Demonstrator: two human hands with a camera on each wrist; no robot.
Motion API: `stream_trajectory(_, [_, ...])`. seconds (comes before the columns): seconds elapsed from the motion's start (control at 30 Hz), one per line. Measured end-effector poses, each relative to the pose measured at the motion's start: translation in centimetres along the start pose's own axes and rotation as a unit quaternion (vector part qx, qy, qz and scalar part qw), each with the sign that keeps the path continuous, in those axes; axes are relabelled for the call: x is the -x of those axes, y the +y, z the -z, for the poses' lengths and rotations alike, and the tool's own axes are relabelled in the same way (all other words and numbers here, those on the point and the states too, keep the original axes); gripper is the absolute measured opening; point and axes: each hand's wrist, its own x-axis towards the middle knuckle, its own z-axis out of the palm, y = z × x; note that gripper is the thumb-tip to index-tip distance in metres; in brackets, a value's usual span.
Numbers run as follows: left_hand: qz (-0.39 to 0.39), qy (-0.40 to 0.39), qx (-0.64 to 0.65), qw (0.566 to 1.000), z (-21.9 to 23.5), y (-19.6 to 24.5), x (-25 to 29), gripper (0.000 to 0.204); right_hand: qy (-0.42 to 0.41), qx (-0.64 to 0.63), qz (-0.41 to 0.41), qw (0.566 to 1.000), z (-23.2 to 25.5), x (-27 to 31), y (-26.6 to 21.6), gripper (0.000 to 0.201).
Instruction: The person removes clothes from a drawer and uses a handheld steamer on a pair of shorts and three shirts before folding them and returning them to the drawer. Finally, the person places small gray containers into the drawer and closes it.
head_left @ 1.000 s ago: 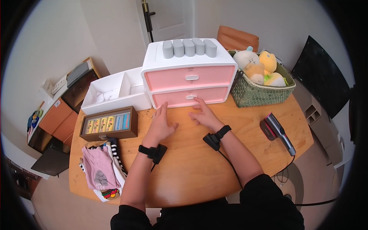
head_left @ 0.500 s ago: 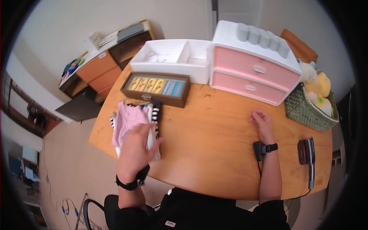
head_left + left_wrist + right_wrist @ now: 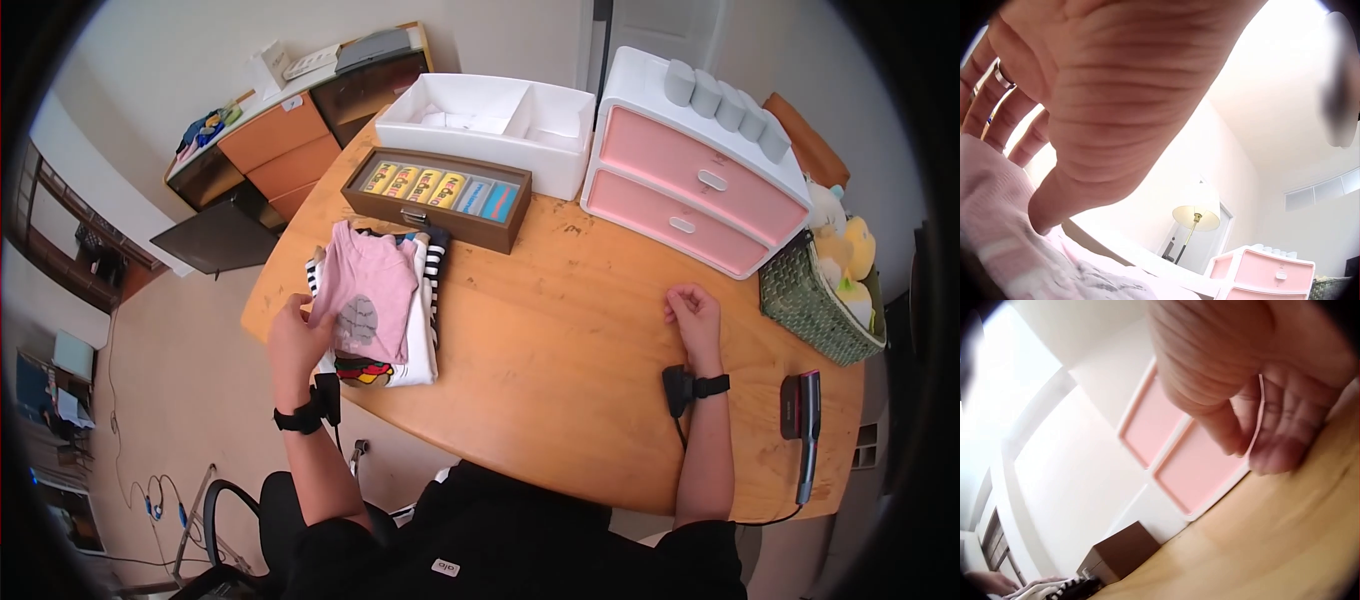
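Note:
A folded pink shirt (image 3: 368,300) with a grey print lies on top of a small stack of clothes at the table's left. At its left edge my left hand (image 3: 300,338) grips the fabric. In the left wrist view, the pink cloth (image 3: 997,200) rises between the thumb and the fingers, one of which wears a ring. Beneath it show a white garment (image 3: 412,372) with a burger print and black-and-white striped cloth (image 3: 433,265). Far from the stack, my right hand (image 3: 697,322) rests at the table's right, fingers loosely curled, holding nothing.
Behind the clothes stand a brown box (image 3: 515,222) of yellow and blue packs and a white divided bin (image 3: 575,175). A pink-drawer cabinet (image 3: 655,185) bears several grey containers (image 3: 705,97). Rightward are a green basket (image 3: 815,305) of plush toys and a corded hair tool (image 3: 808,440).
My left hand has moved from in front of the drawers across to the clothes, then to the pink shirt's left edge. My right hand has drawn back rightward; the view has turned left.

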Motion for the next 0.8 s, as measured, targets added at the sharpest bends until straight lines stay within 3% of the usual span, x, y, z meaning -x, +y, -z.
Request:
stream_trajectory(0.1, [0.029, -0.058, 0.039, 0.997, 0.6, -2.0, -1.0, 0.047, -0.026, 0.071, -0.023, 0.997, -3.9, 2.1, -2.4, 0.008])
stream_trajectory(0.17, [0.013, -0.082, 0.086, 0.993, 0.6, -2.7, -1.3, 0.040, -0.132, 0.043, 0.004, 0.990, -9.5, 4.6, -5.3, 0.012])
stream_trajectory(0.23, [0.028, -0.130, 0.263, 0.955, 0.8, -2.8, -1.1, 0.034, -0.309, -0.004, -0.081, 0.948, -14.7, 6.7, -8.9, 0.020])
stream_trajectory(0.3, [0.046, -0.163, 0.399, 0.901, 1.4, -1.9, -0.9, 0.032, -0.429, -0.067, -0.123, 0.892, -19.7, 7.5, -10.9, 0.030])
stream_trajectory(0.43, [0.052, -0.225, 0.585, 0.777, 3.6, 2.6, -0.1, 0.038, -0.462, -0.141, -0.251, 0.839, -28.1, 6.7, -11.5, 0.047])
stream_trajectory(0.53, [0.026, -0.282, 0.679, 0.677, 4.5, 5.4, 0.7, 0.042, -0.477, -0.217, -0.326, 0.787, -29.9, 5.7, -11.5, 0.061])
stream_trajectory(0.6, [0.031, -0.299, 0.712, 0.635, 4.6, 6.7, 1.4, 0.042, -0.479, -0.252, -0.350, 0.764, -29.8, 5.0, -10.2, 0.065])
stream_trajectory(0.7, [0.043, -0.343, 0.745, 0.570, 4.2, 9.0, 3.6, 0.051, -0.432, -0.309, -0.320, 0.785, -27.2, 4.9, -9.2, 0.058])
stream_trajectory(0.8, [0.030, -0.411, 0.746, 0.523, 2.9, 11.6, 6.2, 0.051, -0.315, -0.393, -0.250, 0.827, -23.0, 5.5, -10.1, 0.044])
